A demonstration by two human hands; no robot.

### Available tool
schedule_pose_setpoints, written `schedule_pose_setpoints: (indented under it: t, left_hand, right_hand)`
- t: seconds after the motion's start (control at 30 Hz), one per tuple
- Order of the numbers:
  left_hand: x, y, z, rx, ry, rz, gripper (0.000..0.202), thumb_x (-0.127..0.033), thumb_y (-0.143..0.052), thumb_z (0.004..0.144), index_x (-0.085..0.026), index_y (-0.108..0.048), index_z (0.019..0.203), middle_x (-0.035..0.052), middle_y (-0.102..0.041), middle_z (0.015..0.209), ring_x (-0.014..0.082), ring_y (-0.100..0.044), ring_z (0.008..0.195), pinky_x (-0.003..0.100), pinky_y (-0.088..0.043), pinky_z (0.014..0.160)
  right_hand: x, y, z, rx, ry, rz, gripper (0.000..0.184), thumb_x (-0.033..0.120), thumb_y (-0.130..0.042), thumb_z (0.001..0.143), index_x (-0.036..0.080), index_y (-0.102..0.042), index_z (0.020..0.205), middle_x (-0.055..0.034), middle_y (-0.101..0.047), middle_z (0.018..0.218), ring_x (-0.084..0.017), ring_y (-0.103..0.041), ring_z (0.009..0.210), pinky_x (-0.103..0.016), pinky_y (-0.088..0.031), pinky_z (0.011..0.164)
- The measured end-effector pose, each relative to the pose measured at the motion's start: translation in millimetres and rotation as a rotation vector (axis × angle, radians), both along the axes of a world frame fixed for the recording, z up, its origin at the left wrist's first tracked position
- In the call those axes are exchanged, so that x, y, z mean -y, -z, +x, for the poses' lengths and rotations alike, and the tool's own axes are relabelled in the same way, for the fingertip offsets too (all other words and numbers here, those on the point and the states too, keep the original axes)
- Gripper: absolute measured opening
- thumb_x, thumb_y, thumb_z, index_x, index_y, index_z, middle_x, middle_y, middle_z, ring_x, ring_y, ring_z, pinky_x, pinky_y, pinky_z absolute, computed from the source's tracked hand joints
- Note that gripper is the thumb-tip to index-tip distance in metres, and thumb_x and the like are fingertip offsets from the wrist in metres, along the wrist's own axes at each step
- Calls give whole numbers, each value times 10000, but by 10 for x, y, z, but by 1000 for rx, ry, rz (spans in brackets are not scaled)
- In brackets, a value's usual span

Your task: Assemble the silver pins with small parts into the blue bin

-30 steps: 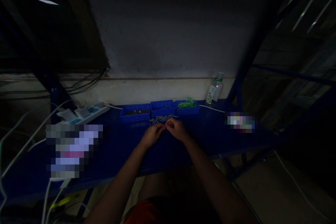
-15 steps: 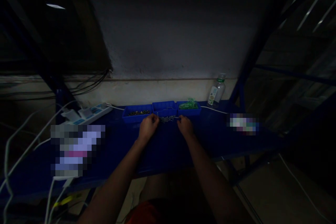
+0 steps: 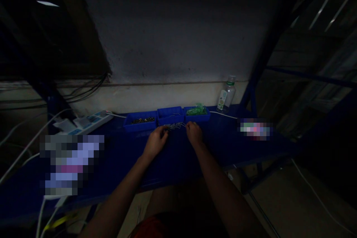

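Observation:
A loose pile of thin silvery metal pins (image 3: 174,126) lies on the blue table between my two hands. At its left end is my left hand (image 3: 156,142), its thumb and fingers closed together; whatever they hold is too dark and small to make out. On the other side, my right hand (image 3: 194,133) is closed in a pinch, and a thin metal pin reaches its fingertips. Just behind the pile stands a blue middle bin (image 3: 170,119) with a few thin pieces inside. A left bin (image 3: 137,128) contains small brass-coloured parts, and a right bin (image 3: 198,118) contains green plastic.
A clear bottle (image 3: 226,98) stands by the wall at the back right. Power strip (image 3: 96,121) and white cables occupy the left side. Two blurred-out items lie on the blue table (image 3: 173,169), one at each side. Frame posts rise at both ends.
The whole view has shifted slightly, so things appear further left. A small upright piece seen at my left fingertips before no longer shows. My right hand stays beside the pile, still pinched.

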State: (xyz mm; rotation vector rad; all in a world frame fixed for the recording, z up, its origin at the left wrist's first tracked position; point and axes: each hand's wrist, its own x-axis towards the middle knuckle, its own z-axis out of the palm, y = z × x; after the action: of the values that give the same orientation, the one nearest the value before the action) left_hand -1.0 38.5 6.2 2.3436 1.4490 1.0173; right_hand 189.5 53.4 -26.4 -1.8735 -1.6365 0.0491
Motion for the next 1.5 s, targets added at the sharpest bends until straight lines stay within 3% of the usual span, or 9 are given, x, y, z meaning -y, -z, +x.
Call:
schedule_pose_setpoints:
  t: [0.2,0.33,0.43,0.73,0.97,1.33,1.5]
  left_hand:
    - [87,108,-49,59,83,-77,386,-363,-410,814,-164,-505,1131,42,-618,866,155,-570,760,262,-432,718]
    - [79,104,-48,-12,176,-109,291,-347,-410,812,-178,-614,933,54,-635,873,168,-579,789,261,-427,741]
    - [83,110,-59,-12,184,-107,270,-321,-401,814,-176,-624,858,56,-640,877,170,-581,812,257,-421,753]
    - [107,57,-55,-27,185,-176,277,-324,-406,813,-179,-639,855,50,-649,863,176,-583,804,250,-425,719]
    - [95,81,-72,10,137,-112,274,-330,-416,811,-176,-633,876,43,-647,862,163,-581,767,251,-421,704]
    - [70,150,-45,-137,194,-107,280,-352,-374,846,-185,-600,844,55,-612,804,157,-569,746,239,-406,674]
    - [69,137,-46,-85,190,-115,270,-346,-372,847,-185,-588,822,52,-606,808,158,-561,764,243,-406,698]
  right_hand:
    - [146,-25,-143,-97,-459,77,110,219,-487,819,202,-570,889,-20,-609,865,-126,-536,851,-234,-385,776]
    - [224,-59,-242,-155,-599,76,115,222,-502,811,197,-580,892,-13,-632,850,-124,-562,834,-235,-402,773]
    - [246,-94,-247,-206,-619,66,114,228,-515,802,196,-587,885,-9,-640,840,-120,-579,815,-232,-417,763]
    - [256,-154,-261,-422,-633,28,143,236,-515,788,185,-593,896,-10,-650,838,-114,-606,789,-232,-454,731]
    - [201,-79,-259,-394,-589,91,134,215,-530,766,171,-592,877,-9,-647,818,-97,-603,760,-210,-452,707]
    - [273,-134,-342,-346,-676,139,138,249,-539,749,187,-613,848,9,-614,770,-97,-550,706,-206,-422,661]
    - [238,-117,-324,-399,-645,125,156,268,-535,749,183,-606,858,3,-615,792,-100,-551,717,-211,-422,664]
